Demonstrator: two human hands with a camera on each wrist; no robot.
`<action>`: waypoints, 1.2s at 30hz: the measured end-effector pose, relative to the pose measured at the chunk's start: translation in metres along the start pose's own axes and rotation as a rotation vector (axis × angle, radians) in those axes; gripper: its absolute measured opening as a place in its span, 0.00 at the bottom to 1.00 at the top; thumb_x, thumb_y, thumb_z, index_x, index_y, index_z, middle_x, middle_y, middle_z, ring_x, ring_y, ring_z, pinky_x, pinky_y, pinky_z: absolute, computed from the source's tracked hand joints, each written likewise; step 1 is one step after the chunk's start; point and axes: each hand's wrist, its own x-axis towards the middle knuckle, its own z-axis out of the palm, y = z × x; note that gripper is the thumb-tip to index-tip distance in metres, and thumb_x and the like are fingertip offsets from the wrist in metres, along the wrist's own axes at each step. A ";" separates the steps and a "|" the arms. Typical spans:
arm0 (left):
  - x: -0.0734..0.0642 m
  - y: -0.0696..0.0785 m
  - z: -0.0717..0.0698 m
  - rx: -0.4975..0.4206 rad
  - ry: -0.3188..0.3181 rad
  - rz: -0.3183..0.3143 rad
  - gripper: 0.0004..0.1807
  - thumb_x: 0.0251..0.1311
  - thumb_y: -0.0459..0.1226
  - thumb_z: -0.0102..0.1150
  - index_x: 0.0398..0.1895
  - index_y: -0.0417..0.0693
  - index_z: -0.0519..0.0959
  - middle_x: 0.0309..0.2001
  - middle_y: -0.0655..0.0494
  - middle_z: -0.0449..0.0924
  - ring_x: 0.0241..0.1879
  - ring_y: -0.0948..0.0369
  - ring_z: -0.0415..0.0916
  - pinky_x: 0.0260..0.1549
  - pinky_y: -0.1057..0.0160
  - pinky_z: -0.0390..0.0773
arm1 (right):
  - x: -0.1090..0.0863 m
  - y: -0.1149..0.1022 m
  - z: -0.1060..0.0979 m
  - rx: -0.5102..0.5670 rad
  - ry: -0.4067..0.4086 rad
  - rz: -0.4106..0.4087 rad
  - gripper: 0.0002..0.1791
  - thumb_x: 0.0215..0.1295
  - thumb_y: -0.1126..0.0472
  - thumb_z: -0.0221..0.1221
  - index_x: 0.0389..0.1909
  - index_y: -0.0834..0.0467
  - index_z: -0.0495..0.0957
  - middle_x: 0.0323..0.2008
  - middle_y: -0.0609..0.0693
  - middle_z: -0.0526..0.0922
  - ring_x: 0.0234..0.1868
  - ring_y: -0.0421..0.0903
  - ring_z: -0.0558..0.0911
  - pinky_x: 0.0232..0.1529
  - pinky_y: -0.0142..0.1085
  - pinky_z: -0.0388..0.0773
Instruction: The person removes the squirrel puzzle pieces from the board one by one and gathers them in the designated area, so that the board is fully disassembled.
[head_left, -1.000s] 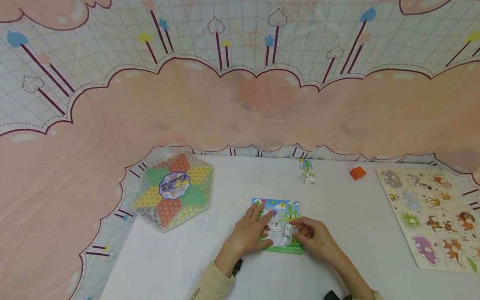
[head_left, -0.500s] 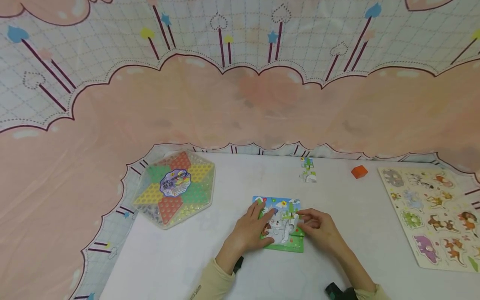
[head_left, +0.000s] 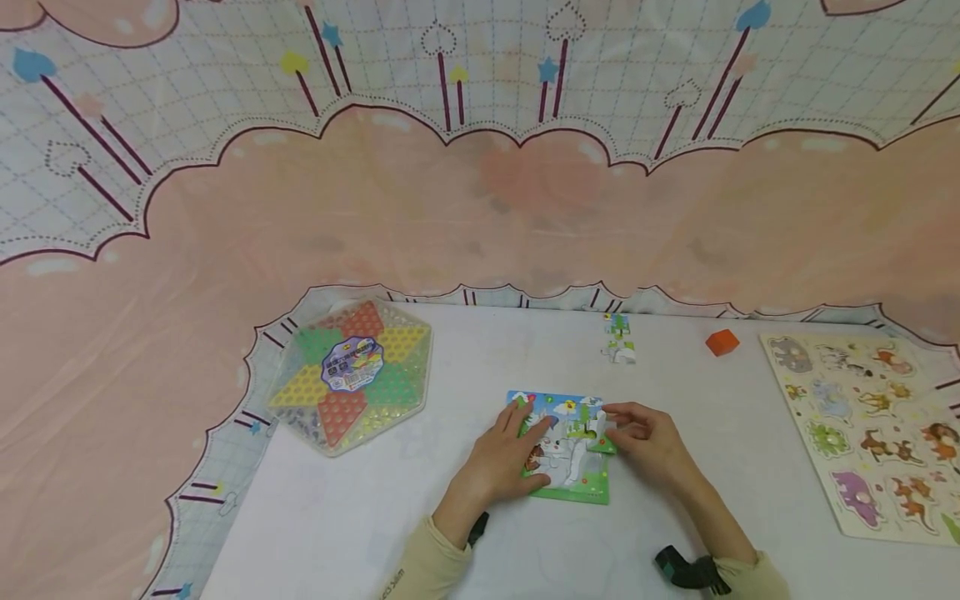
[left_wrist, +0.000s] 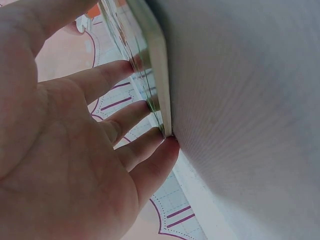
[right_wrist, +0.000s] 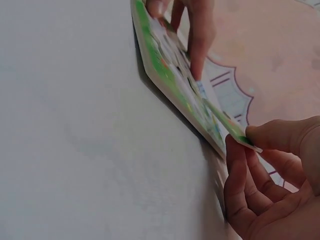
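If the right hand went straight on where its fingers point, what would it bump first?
Probably the jigsaw puzzle; the puzzle piece pinched in the right hand overlaps it in the head view, though depth is hard to judge.

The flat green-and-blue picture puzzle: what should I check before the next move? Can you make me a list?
1. Left hand rests on the flat green-and-blue picture puzzle: ok, at its left side.
2. Right hand has the thin, mostly green puzzle piece: ok, pinched between thumb and fingers.
3. Piece lies flat in its place: not ok, it is tilted up at the puzzle's right side.
4. Small green-and-white loose pieces are out of the way: ok, lying apart beyond the puzzle.
5. Piece's shape matches the gap: cannot tell, too small and partly hidden.
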 end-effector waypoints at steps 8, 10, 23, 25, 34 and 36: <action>0.002 -0.001 0.000 -0.003 0.001 -0.007 0.43 0.58 0.54 0.67 0.75 0.55 0.63 0.75 0.46 0.53 0.75 0.45 0.48 0.63 0.50 0.67 | 0.015 -0.007 -0.018 -0.016 0.008 0.017 0.20 0.64 0.67 0.62 0.57 0.63 0.78 0.43 0.58 0.79 0.32 0.44 0.81 0.35 0.29 0.78; 0.002 -0.001 0.001 -0.004 -0.002 -0.011 0.43 0.58 0.54 0.67 0.75 0.55 0.62 0.75 0.46 0.53 0.75 0.46 0.47 0.64 0.50 0.67 | 0.019 -0.009 -0.023 -0.018 0.012 0.009 0.20 0.64 0.66 0.62 0.58 0.64 0.78 0.43 0.59 0.79 0.32 0.44 0.81 0.35 0.28 0.78; -0.002 0.000 0.000 0.012 0.019 -0.001 0.43 0.56 0.54 0.68 0.74 0.54 0.64 0.74 0.46 0.55 0.74 0.46 0.49 0.62 0.51 0.69 | 0.043 -0.004 -0.043 -0.028 0.056 0.003 0.21 0.65 0.67 0.62 0.58 0.68 0.76 0.42 0.61 0.77 0.30 0.39 0.78 0.30 0.28 0.76; -0.002 0.000 0.000 0.007 0.024 0.005 0.42 0.56 0.53 0.68 0.73 0.54 0.65 0.74 0.46 0.55 0.74 0.46 0.49 0.62 0.51 0.69 | 0.046 -0.004 -0.045 -0.033 0.060 -0.003 0.20 0.65 0.67 0.62 0.57 0.69 0.76 0.42 0.61 0.77 0.30 0.39 0.78 0.30 0.28 0.76; -0.002 0.000 0.000 -0.010 0.018 0.001 0.43 0.56 0.53 0.68 0.74 0.55 0.64 0.74 0.46 0.55 0.74 0.46 0.49 0.62 0.51 0.69 | 0.058 -0.001 -0.049 -0.044 0.055 0.010 0.20 0.65 0.69 0.62 0.57 0.71 0.75 0.42 0.61 0.76 0.32 0.40 0.78 0.31 0.28 0.78; -0.003 0.000 0.001 -0.008 0.016 -0.001 0.43 0.56 0.54 0.68 0.74 0.55 0.64 0.74 0.46 0.54 0.74 0.46 0.49 0.62 0.51 0.69 | 0.060 0.000 -0.049 -0.048 0.053 0.019 0.20 0.64 0.69 0.61 0.57 0.71 0.75 0.41 0.60 0.76 0.32 0.40 0.78 0.32 0.28 0.78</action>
